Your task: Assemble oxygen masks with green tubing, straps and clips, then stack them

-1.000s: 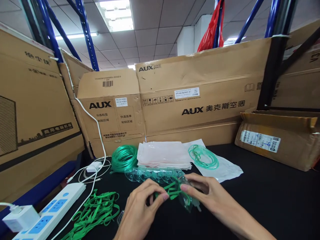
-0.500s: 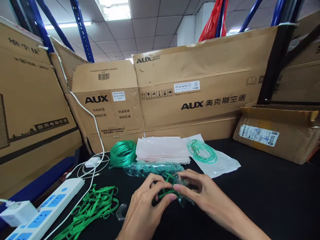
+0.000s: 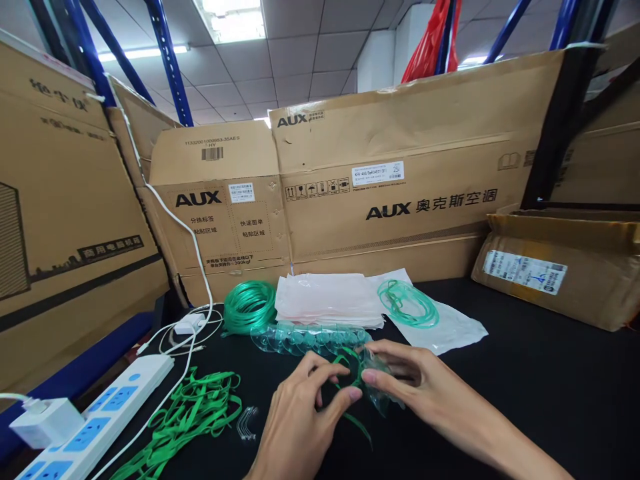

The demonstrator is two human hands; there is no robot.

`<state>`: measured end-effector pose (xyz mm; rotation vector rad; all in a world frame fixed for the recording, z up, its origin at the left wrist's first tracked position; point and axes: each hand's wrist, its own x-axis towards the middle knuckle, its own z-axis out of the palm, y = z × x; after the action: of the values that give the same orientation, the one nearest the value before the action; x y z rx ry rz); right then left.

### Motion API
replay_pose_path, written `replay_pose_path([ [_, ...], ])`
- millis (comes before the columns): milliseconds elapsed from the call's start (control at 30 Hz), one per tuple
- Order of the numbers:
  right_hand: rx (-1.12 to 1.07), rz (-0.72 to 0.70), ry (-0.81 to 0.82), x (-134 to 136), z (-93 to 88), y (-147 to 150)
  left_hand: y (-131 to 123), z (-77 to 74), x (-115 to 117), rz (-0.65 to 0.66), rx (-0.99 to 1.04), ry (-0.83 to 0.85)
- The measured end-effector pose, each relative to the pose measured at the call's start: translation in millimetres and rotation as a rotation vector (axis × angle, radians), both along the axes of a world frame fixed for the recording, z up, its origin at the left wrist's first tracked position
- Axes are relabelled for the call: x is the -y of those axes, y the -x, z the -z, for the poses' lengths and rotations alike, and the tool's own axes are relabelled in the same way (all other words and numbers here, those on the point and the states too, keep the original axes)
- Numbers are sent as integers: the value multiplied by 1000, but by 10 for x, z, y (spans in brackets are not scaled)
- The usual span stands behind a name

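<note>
1. The grip of the right hand [image 3: 425, 383] is grasping a clear mask [image 3: 379, 395] between thumb and fingers, in front of the right end of the stack [image 3: 327, 300] of pale sheets.
2. The grip of the left hand [image 3: 305, 413] is curving beside a green strap [image 3: 359, 368], in front of the stack; its thumb and index tips are standing apart, and I cannot tell whether another finger is pinching the strap.
3. The strap is running beside the mask, and a loose green end is trailing out below the left thumb.
4. A row [image 3: 310, 339] of clear masks is lying just in front of the stack, on the black surface [image 3: 510, 380].
5. A green coil [image 3: 250, 307] is sitting just left of the stack.
6. A thin looped tube [image 3: 430, 308] is resting right of the stack, on a white sheet [image 3: 460, 333].
7. A pile [image 3: 193, 410] of green straps is lying in front and to the left of the stack; thin wires [image 3: 247, 424] are lying between the pile and the left hand.
8. Farther left of the stack, a power strip [image 3: 107, 407] is carrying a white plug [image 3: 47, 423].
9. An AUX carton [image 3: 415, 153] is standing behind the stack, and a labelled box [image 3: 590, 283] is sitting well to its right.
</note>
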<state>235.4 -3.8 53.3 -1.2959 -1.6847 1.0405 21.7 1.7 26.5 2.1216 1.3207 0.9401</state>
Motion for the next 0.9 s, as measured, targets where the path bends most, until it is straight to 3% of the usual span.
replay_pose_path([
  [200,-18,-27,2,-18,-36,-9,11,47,-4,19,-108,-17],
  [400,15,247,-77,-43,-191,-269,64,11,-17,-37,-170,31],
  [733,49,-59,-27,29,-28,57,-23,20,38,25,-126,-28],
  [800,72,9,-34,-11,-34,-25,-16,7,44,34,-130,-22],
  [900,143,294,-143,-86,-100,-251,18,-21,45,18,-144,7],
])
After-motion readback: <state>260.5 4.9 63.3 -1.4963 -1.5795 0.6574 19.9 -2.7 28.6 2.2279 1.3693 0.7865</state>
